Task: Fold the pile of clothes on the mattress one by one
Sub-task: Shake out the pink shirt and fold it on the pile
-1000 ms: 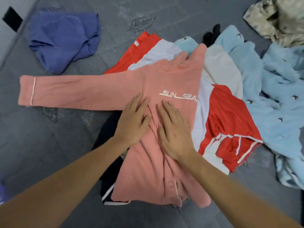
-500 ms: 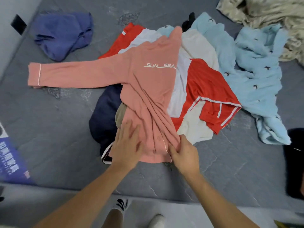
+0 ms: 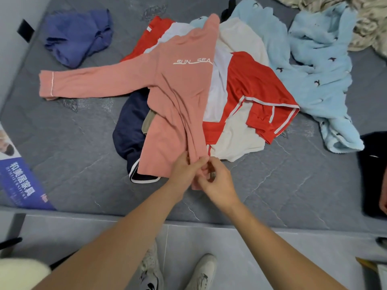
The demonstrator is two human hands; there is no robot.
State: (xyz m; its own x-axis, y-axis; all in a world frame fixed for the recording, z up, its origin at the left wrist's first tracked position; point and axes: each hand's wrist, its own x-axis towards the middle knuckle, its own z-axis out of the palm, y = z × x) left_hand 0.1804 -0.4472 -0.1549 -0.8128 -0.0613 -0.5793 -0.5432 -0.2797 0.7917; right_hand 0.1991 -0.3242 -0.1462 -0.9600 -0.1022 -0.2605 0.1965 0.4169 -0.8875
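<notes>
Two hands [image 3: 202, 174] on one pink shirt [image 3: 178, 97]

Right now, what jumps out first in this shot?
The pink long-sleeved shirt lettered SUN SEA, spread over the pile mid-mattress with one sleeve stretched out to the left. Both hands, left hand and right hand, pinch its bottom hem at the near edge. Beside it, a red and white garment and a light blue fleece sprawl to the right.

We see a matt, soft pink cotton-like long-sleeved top [image 3: 178, 97] on a grey quilted fabric mattress [image 3: 69, 143], beside a fluffy light-blue fleece garment [image 3: 310, 80] and smooth pale floor tiles [image 3: 209, 239].
</notes>
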